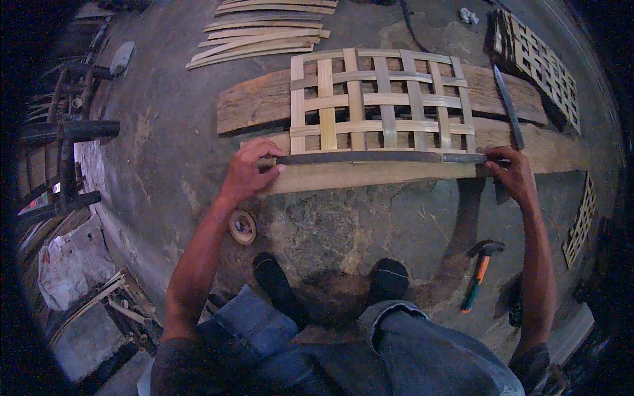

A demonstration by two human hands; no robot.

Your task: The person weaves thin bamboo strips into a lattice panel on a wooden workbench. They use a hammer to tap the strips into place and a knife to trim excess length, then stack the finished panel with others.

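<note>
A woven lattice of pale bamboo strips lies across wooden planks in front of me. Along its near edge runs a dark, thin bamboo strip. My left hand pinches the left end of this strip between thumb and fingers. At the other end, my right hand grips it the same way. The strip lies against the ends of the lattice's upright slats; whether it is woven through them I cannot tell. A long blade rests on the planks, right of the lattice.
Loose bamboo strips lie beyond the planks. More woven panels lie at the far right, another nearer. A hammer with an orange and green handle and a small round dish sit on the floor near my feet.
</note>
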